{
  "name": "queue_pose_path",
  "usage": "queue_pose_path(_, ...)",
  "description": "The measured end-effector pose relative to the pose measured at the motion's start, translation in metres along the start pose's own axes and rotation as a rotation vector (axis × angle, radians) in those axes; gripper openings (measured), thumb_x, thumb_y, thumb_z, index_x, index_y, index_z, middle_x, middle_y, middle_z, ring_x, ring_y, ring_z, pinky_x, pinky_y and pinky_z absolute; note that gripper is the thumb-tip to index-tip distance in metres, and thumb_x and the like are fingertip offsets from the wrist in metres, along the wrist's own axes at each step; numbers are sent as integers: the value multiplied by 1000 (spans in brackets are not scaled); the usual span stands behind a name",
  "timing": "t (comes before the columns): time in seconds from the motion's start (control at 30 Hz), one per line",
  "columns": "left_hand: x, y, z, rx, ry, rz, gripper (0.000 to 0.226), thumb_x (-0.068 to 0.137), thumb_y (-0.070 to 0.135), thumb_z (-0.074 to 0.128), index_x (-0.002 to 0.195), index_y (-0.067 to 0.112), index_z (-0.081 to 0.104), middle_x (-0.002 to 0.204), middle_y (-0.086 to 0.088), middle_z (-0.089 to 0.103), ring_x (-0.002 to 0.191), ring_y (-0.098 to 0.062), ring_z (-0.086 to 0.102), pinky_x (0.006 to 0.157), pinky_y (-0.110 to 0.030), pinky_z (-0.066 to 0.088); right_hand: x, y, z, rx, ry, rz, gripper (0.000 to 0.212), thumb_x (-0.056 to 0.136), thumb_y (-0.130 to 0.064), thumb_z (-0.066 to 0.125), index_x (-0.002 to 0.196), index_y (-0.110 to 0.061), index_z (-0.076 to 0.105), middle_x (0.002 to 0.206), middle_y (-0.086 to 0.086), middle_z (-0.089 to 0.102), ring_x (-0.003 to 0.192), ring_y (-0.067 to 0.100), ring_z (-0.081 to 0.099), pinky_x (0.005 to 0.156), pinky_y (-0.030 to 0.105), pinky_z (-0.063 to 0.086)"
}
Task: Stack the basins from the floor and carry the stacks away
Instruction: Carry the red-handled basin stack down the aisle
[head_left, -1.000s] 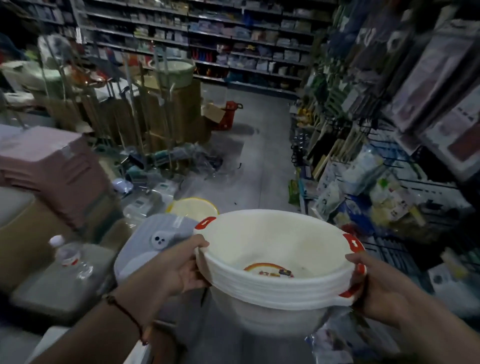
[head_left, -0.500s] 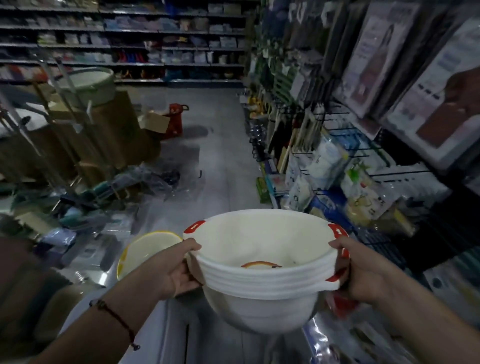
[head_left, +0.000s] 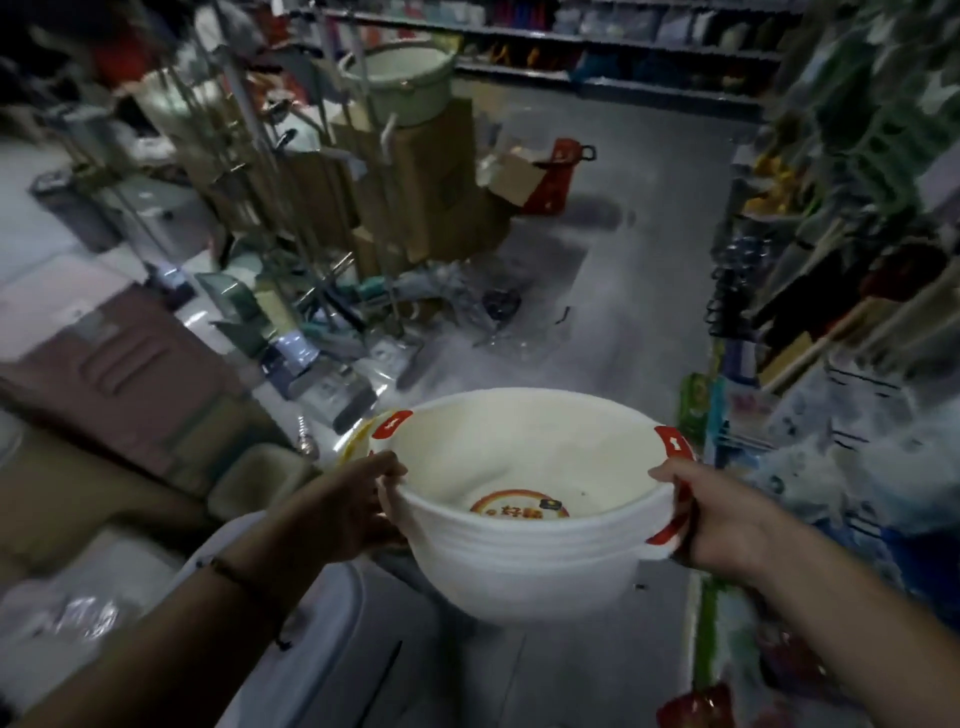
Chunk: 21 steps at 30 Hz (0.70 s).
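A stack of several nested white basins (head_left: 524, 540) with red handle tabs hangs in front of me above the floor, a round orange label showing in the top one. My left hand (head_left: 353, 509) grips the stack's left rim. My right hand (head_left: 711, 525) grips the right rim by the red handle. A yellow-rimmed basin (head_left: 356, 441) lies on the floor just behind the stack's left side, mostly hidden.
A grey aisle floor (head_left: 613, 322) runs ahead. Cardboard boxes (head_left: 426, 176) topped by a green tub (head_left: 400, 78), metal poles and packaged goods crowd the left. A red basket (head_left: 561, 171) stands further on. Product racks (head_left: 831, 260) line the right; grey lidded bins (head_left: 332, 639) sit below me.
The view has swung back to the left and tilted down; the box pile is now centre. Both hands keep the same hold on the basin stack.
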<state>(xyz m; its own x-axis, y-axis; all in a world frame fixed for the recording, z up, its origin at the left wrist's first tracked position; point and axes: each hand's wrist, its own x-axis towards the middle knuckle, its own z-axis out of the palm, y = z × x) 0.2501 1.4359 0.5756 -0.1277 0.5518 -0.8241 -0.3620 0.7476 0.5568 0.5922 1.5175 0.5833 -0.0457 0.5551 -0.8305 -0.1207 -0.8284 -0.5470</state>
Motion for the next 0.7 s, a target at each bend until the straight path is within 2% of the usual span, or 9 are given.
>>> queue_pose_path(0.13, 22, 13, -22, -147, 113, -8, 49, 82, 19, 68, 125, -2, 54, 93, -20, 64, 70, -31, 67, 58, -36, 57, 47, -54, 49, -186, -41, 3, 45, 75, -15, 76, 118, -8, 64, 112, 17, 71, 102, 37, 67, 82, 49, 57)
queue_pose_path(0.23, 45, 24, -40, -242, 185, -65, 32, 86, 19, 65, 107, -4, 57, 68, -14, 58, 57, -23, 58, 65, -35, 55, 86, -87, 93, -293, -81, 28, 48, 75, -18, 77, 120, -10, 64, 114, 11, 71, 101, 30, 67, 76, 40, 58)
queue_pose_path(0.33, 83, 38, -59, -355, 192, -121, 18, 87, 19, 61, 82, 5, 50, 45, -5, 43, 37, -16, 40, 51, -29, 47, 133, -113, 132, -401, -81, 54, 71, 57, -17, 86, 124, -11, 63, 119, 7, 67, 102, 25, 64, 78, 34, 57)
queue_pose_path(0.37, 97, 44, -64, -390, 191, -130, 20, 88, 18, 61, 78, 7, 47, 41, -5, 42, 32, -16, 39, 54, -30, 47, 149, -121, 144, -441, -76, 86, 78, 51, -15, 87, 125, -10, 62, 122, 9, 66, 104, 26, 63, 80, 36, 57)
queue_pose_path(0.43, 126, 57, -73, -452, 186, -158, 24, 91, 16, 59, 74, 7, 44, 36, -6, 42, 26, -18, 42, 69, -36, 51, 171, -136, 172, -507, -35, 107, 66, 63, -13, 80, 125, -7, 59, 124, 13, 63, 101, 28, 62, 72, 35, 57)
queue_pose_path(0.47, 137, 63, -76, -465, 184, -177, 26, 92, 15, 58, 72, 7, 43, 35, -6, 42, 25, -19, 44, 68, -38, 54, 182, -143, 185, -529, 5, 114, 59, 69, -12, 75, 125, -5, 58, 123, 13, 62, 100, 29, 61, 68, 35, 56)
queue_pose_path(0.57, 168, 81, -91, -485, 155, -213, 27, 90, 10, 59, 69, 8, 43, 37, -6, 44, 27, -20, 47, 40, -30, 49, 216, -161, 215, -574, 34, 156, 67, 61, -8, 77, 125, -2, 56, 121, 18, 63, 105, 37, 62, 69, 41, 58)
queue_pose_path(0.63, 190, 87, -102, -510, 169, -250, 21, 86, 7, 63, 74, 7, 46, 43, -8, 48, 31, -21, 51, 42, -30, 49, 237, -172, 239, -629, 17, 178, 65, 63, -7, 77, 124, 0, 56, 122, 20, 62, 109, 40, 60, 78, 45, 58)
queue_pose_path(0.7, 208, 90, -110, -541, 186, -274, 12, 83, 5, 63, 81, 3, 51, 53, -10, 53, 42, -23, 56, 52, -36, 56, 253, -177, 265, -681, 0, 208, 55, 68, -5, 73, 119, 2, 55, 120, 21, 61, 108, 39, 59, 82, 45, 56)
